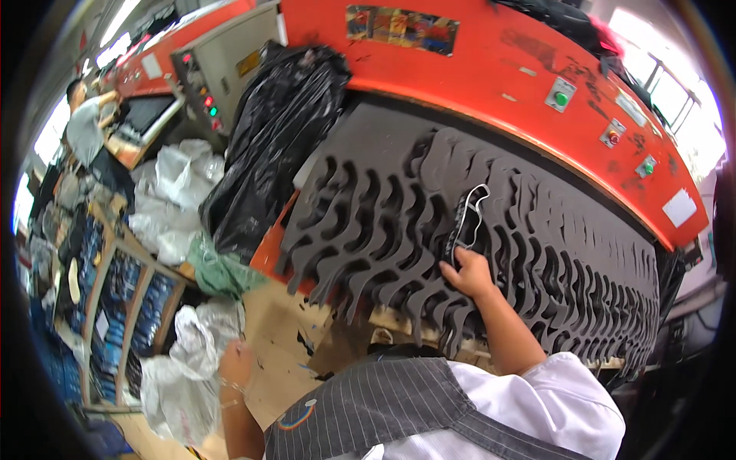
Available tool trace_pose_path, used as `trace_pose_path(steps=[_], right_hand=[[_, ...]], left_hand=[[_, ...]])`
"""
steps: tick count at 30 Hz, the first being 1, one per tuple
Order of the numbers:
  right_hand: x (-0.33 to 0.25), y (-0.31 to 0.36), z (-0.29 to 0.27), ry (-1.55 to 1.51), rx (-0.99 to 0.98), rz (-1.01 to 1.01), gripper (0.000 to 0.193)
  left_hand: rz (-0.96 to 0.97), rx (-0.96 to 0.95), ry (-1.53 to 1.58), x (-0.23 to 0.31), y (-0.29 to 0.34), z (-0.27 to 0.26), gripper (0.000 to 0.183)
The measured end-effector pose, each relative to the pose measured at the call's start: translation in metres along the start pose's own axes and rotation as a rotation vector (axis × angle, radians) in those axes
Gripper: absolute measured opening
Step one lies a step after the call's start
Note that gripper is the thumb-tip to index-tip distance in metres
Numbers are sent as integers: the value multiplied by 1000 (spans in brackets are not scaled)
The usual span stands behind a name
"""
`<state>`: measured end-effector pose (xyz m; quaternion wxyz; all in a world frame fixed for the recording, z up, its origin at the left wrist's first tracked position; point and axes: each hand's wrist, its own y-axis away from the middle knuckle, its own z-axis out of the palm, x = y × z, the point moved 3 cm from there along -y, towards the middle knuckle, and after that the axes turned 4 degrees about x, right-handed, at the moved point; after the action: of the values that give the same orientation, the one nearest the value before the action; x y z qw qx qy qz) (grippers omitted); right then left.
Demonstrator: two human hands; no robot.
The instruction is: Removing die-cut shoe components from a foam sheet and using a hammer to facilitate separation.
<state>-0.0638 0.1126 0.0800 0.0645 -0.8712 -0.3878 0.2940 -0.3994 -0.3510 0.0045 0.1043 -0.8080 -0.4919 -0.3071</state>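
My right hand (pixel 469 272) reaches over a dark grey foam sheet (pixel 368 138) and grips the near end of a narrow, curved cutting die (pixel 480 201) with a pale rim. The die stands on the sheet among rows of wavy cut-outs. Curved grey strips (pixel 414 295) hang over the near edge of the sheet. My left hand (pixel 236 362) is low at the left, beside a white plastic bag (pixel 180 383); its fingers are smeared, and whether it touches the bag I cannot tell.
A red press beam (pixel 491 46) with push buttons spans the far side. Left of the sheet leans a black plastic bag (pixel 284 138). Farther left are a grey control box (pixel 222 77), a wooden rack (pixel 126 307) of blue packs and a person (pixel 88 126) at another machine. Scraps lie on the floor.
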Motion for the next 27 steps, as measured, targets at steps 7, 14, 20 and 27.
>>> trace_pose_path(steps=[7, 14, 20, 27], right_hand=[[15, -9, -31, -244, 131, -34, 35], [-54, -92, -78, -126, 182, -183, 34], [-89, -225, 3, 175, -5, -10, 36], [-61, -306, 82, 284, -150, 100, 39]], left_hand=[[628, -38, 362, 301, -165, 12, 21], [827, -218, 406, 428, -257, 87, 21], [709, -304, 684, 485, -327, 151, 31], [791, -406, 442, 473, -366, 190, 46]])
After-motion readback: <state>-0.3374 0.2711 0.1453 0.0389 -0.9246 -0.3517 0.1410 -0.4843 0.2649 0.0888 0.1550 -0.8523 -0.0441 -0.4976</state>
